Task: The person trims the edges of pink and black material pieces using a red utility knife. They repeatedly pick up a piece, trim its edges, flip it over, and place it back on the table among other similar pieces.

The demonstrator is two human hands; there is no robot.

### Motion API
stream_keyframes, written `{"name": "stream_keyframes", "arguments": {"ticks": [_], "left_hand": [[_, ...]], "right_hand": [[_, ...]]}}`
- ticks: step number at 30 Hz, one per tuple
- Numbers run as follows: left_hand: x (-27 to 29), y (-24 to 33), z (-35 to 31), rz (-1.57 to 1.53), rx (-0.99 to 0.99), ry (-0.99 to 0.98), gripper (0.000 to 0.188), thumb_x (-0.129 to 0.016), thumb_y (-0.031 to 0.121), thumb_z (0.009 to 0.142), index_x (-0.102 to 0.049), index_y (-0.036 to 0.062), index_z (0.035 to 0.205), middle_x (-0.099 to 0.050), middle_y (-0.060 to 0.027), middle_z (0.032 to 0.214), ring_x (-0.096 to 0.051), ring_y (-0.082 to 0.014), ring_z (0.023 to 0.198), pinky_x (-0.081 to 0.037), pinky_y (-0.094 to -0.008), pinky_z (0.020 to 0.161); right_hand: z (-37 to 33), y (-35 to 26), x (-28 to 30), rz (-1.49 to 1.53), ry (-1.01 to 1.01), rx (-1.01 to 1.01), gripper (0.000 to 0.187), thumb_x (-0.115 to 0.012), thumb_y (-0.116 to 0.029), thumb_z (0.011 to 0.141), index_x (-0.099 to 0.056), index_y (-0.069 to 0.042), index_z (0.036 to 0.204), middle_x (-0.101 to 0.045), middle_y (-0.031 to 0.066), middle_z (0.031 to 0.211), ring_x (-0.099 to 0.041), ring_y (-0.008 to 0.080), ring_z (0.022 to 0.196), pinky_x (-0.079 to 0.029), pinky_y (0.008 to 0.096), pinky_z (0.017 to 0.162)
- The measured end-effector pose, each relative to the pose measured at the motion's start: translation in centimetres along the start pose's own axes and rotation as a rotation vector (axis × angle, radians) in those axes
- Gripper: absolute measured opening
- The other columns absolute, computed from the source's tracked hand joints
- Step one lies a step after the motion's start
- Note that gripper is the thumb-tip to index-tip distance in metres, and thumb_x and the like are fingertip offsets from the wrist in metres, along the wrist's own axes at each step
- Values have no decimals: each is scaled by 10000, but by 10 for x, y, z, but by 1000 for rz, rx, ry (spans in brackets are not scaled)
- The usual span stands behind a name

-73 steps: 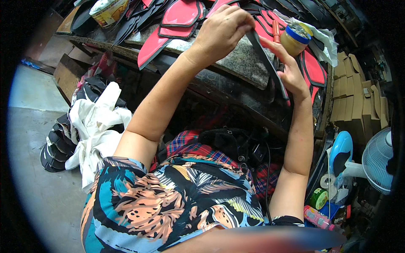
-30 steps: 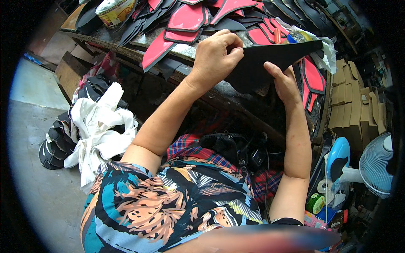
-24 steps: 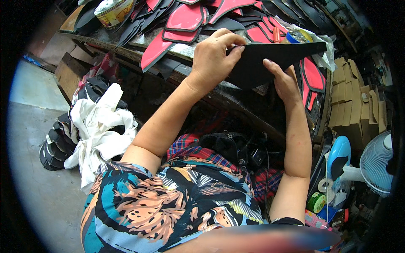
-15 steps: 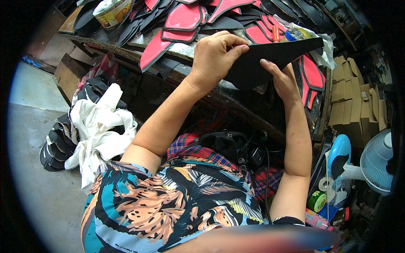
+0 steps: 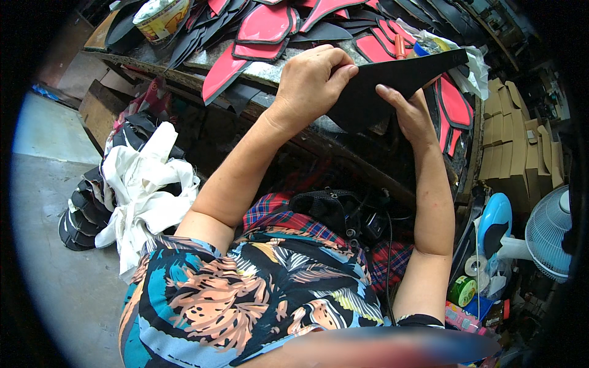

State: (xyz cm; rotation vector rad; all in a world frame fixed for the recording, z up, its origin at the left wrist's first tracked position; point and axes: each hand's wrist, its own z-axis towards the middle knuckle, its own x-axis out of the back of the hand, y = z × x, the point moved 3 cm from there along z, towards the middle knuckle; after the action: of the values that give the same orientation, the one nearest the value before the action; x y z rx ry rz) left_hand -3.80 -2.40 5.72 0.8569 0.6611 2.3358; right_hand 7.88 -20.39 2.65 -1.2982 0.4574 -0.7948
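Observation:
Above the near edge of the workbench I hold up a flat black cut piece (image 5: pixel 392 83), broad at its left end and tapering to a narrow tip at upper right. My left hand (image 5: pixel 316 83) pinches its upper left edge between thumb and bent fingers. My right hand (image 5: pixel 410 113) grips the lower edge, thumb on the near face and fingers hidden behind. Beyond my hands lie red pieces with black borders (image 5: pixel 264 24). A single red piece (image 5: pixel 222 75) hangs over the bench edge left of my left hand.
The workbench (image 5: pixel 202 59) also carries a tub (image 5: pixel 161 19), stacked black pieces, and a red-handled tool (image 5: pixel 400 46). White cloth (image 5: pixel 150 190) lies over a dark pile at left. Folded cardboard boxes (image 5: pixel 512 144) and a fan (image 5: pixel 548 233) stand at right.
The black piece has tilted slightly, and my left hand has shifted a little to the left. Both hands keep their grip.

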Motion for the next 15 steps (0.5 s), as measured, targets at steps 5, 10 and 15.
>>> {"name": "stream_keyframes", "arguments": {"ticks": [5,10,15], "left_hand": [[-2,3,2,-57,-59,48,120,-743,177,860,-744,60,890,-690,-90,812,-681,-281,735,-529,-373,674],[-3,2,6,-69,-53,-36,166,-739,219,854,-735,53,867,-698,-100,805,-686,-280,722,-531,-372,668],[-1,-1,12,-78,53,-208,276,-708,314,863,-713,38,866,-684,-128,774,-685,-285,722,-527,-375,665]], "right_hand": [[-1,0,-1,1,0,2,329,-785,-211,881,-677,9,1100,-713,46,993,-668,129,904,-538,280,813],[-2,-7,-6,31,4,26,316,-783,-219,879,-694,10,1078,-718,39,967,-669,124,873,-541,281,789],[-6,-13,-8,-33,-37,-62,315,-786,-241,862,-711,-2,1053,-713,23,937,-663,112,854,-529,270,761]]}}
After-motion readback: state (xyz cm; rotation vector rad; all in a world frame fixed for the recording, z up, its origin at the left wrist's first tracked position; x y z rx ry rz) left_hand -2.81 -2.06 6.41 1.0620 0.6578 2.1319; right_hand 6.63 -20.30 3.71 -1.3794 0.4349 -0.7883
